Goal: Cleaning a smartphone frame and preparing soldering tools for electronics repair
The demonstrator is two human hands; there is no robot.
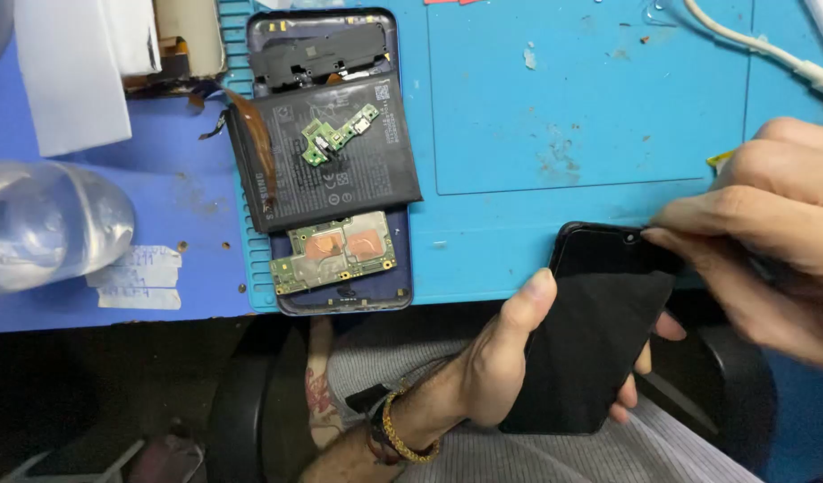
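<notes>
My left hand grips a black phone screen panel from below, thumb along its left edge and fingertips showing past its right edge. The panel tilts over my lap and the front edge of the blue work mat. My right hand comes in from the right with its fingertips pinched at the panel's top right corner. A small yellow bit shows just above that hand; what it is stays unclear.
An opened phone body lies on the mat's left with a loose black battery, a small green board on it and a green mainboard below. A clear plastic bottle, white paper and a white cable lie around.
</notes>
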